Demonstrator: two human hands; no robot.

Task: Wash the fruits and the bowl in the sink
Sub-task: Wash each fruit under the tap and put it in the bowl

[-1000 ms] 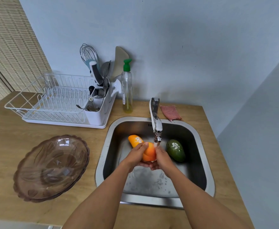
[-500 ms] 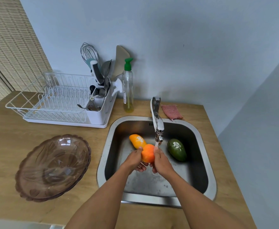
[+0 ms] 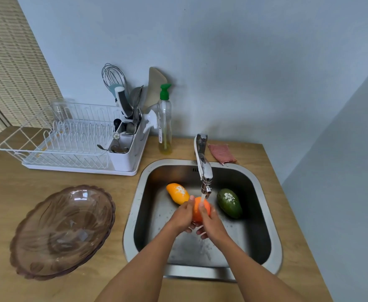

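An orange (image 3: 198, 211) is held under the running tap (image 3: 204, 171) over the steel sink (image 3: 135, 214). My left hand (image 3: 182, 216) grips it from the left and my right hand (image 3: 209, 223) grips it from the right, thumb on top. On the sink floor to the left lies a yellow-orange mango (image 3: 177, 192) with white foam on it. A green avocado (image 3: 229, 202) with a white foam patch lies to the right. A brown glass bowl (image 3: 63, 232) sits on the wooden counter left of the sink.
A white dish rack (image 3: 69, 140) with a utensil holder stands at the back left. A soap bottle with a green pump (image 3: 165, 120) stands beside it. A pink cloth (image 3: 221, 152) lies behind the sink. Walls close in at the back and right.
Both hands have turned the orange under the water stream; my right thumb now lies over its top. The mango, avocado and bowl have not moved.
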